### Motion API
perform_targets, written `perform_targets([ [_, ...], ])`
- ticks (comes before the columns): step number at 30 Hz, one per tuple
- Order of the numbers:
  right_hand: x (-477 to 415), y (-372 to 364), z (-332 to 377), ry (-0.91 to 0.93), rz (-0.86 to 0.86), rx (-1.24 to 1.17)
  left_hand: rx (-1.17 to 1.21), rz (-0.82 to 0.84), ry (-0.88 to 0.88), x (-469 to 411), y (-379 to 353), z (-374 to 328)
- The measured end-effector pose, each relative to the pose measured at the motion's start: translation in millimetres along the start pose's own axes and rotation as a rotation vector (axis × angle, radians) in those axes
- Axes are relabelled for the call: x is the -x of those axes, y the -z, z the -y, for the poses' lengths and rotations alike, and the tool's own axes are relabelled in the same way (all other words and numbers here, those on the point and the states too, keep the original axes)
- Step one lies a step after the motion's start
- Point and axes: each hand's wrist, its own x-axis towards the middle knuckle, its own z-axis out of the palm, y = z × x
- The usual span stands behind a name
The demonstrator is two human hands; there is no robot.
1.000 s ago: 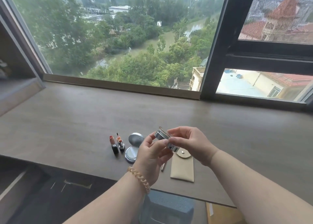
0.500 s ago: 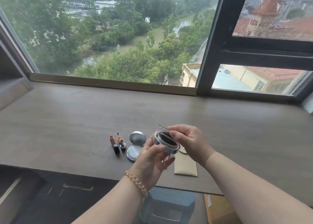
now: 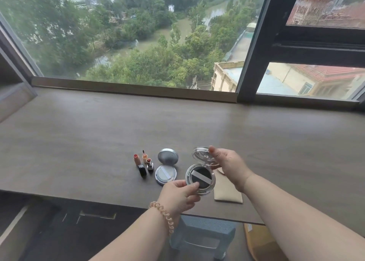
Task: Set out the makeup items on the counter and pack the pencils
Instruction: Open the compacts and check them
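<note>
Progress, by judgement: the setting-out is partly done and the packing has not begun. On the counter [image 3: 98,142], to the left of both hands, stand two lipsticks [image 3: 141,168] with a small applicator [image 3: 144,155] behind them. Just beyond the left hand lies a silver compact [image 3: 165,174], opened flat with its lid on the far side. Item in hand: a black compact [image 3: 200,178], hinged open, a dark puff with a pale strap showing in its base and its clear lid [image 3: 203,156] raised. It is between the two hands, and whether it touches the counter cannot be told. Left hand [image 3: 177,193]: thumb and fingers curled, pinching the near rim of the base. Right hand [image 3: 227,166]: fingers curled round the lid's edge, holding it up. A beige pouch [image 3: 228,194] lies flat beneath the right wrist. Outstanding: placing this compact, then packing the pencils. No pencil shows, and the pouch's contents cannot be told.
</note>
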Motion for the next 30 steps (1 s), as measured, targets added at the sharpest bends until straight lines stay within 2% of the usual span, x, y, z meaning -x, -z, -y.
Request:
perform_targets([
  [11,-42.0,-25.3,-47.1,-0.084,0.028,0.123,0.054,-0.195,0.112,-55.5,9.9,25.9],
  [30,-89.7,-24.5,-67.3,-0.143,0.03,0.192,0.031,-0.564,0.029,-98.1,-1.2,50.8],
])
